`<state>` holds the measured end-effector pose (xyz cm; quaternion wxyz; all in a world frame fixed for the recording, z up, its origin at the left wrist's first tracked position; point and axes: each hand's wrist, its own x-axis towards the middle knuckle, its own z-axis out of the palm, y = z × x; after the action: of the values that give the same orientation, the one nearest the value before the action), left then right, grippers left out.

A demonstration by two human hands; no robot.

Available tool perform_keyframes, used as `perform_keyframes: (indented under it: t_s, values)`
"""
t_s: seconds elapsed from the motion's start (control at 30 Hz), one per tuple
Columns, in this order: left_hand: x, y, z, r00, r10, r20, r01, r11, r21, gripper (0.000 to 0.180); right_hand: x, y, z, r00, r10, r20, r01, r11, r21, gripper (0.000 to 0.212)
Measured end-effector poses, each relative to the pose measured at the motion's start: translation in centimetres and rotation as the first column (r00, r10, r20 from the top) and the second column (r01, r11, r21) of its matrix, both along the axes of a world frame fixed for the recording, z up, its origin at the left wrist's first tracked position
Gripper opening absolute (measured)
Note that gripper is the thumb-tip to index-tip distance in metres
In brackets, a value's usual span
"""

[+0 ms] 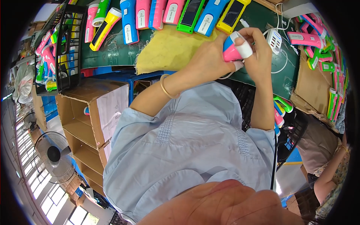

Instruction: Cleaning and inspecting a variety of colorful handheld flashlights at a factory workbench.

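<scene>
A pink and blue flashlight [231, 55] with white parts is held between my two hands, over the right side of the table. My left hand [213, 57] is closed round its body from the left and hides much of it. My right hand [260, 50] pinches it from the right, with bent fingers near its white part. White wrapping shows on fingertips at the flashlight. Below my hands lies a yellow cloth [159, 52]. Just beyond it is a row of flashlights, among them a green one [191, 15] and a yellow one [233, 15].
A white multi-port charger [274, 40] with cables stands right of my hands on the green table [107, 56]. Flashlights fill a black basket [69, 48] at left and pile up by cardboard [313, 84] at right. A cardboard shelf [80, 127], a fan [53, 154] and another person's arm [330, 176] are nearby.
</scene>
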<state>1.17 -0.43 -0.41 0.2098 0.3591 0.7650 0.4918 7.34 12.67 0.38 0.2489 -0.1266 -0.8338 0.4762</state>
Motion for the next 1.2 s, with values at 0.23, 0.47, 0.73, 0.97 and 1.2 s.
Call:
perform_keyframes:
  t_s: [0.23,0.47,0.73,0.97,1.2]
  values:
    - [0.8,-1.8,2.6,0.570,-0.678,0.464,0.376,0.717,0.586,0.038,1.6,-1.6,5.6,0.826,0.450,-0.338,-0.418,0.893,0.167,0.057]
    - [-0.9,-1.0,-0.1,0.963,-0.001,-0.268,0.129,0.878,0.461,0.054,2.2,-1.6,4.8,0.936,0.203,-0.289,-0.122,0.954,0.275,0.067]
    - [-0.8,-0.8,-1.2,0.990,-0.056,-0.128,0.117,0.835,0.538,0.059,2.7,-1.7,2.2,0.891,0.265,-0.369,-0.169,0.947,0.272,0.065]
    - [-1.4,-2.6,0.4,0.849,0.112,-0.517,0.255,0.769,0.586,0.050,2.4,-2.2,2.8,0.893,0.201,-0.404,-0.083,0.953,0.291,0.060]
    - [-1.7,-3.2,0.5,0.729,0.068,-0.681,0.335,0.832,0.442,0.030,2.5,-2.8,3.5,0.936,0.151,-0.317,-0.041,0.944,0.327,0.063]
